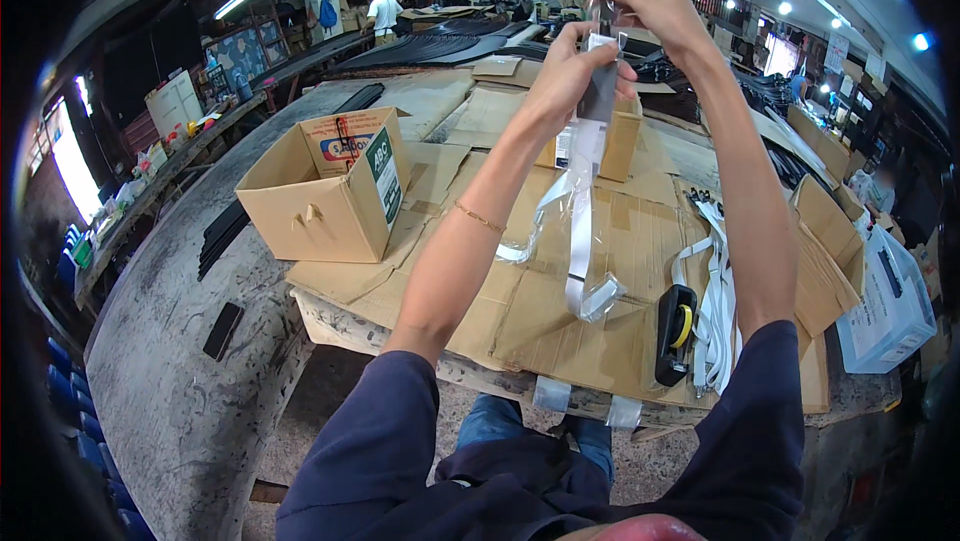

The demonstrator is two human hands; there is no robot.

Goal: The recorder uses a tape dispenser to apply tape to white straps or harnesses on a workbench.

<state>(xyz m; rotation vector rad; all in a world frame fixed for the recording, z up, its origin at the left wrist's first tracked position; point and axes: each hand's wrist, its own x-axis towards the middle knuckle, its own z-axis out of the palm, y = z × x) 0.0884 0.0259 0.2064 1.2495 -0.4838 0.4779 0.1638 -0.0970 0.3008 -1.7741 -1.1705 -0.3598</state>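
Raised at arm's length above the table, a long dark flat strip runs between my two hands. A white strap hangs below it, with crinkled clear plastic around it. My left hand is closed around the strip's middle. Higher up, my right hand pinches the strip near its top end. Flattened cardboard covers the table beneath. On its right side lie a bundle of white straps and a black tape dispenser with a yellow core.
An open cardboard box stands at left, and a smaller one sits behind my hands. A black phone lies on the grey table. At right are a translucent plastic bin and cardboard pieces. Another person stands far back.
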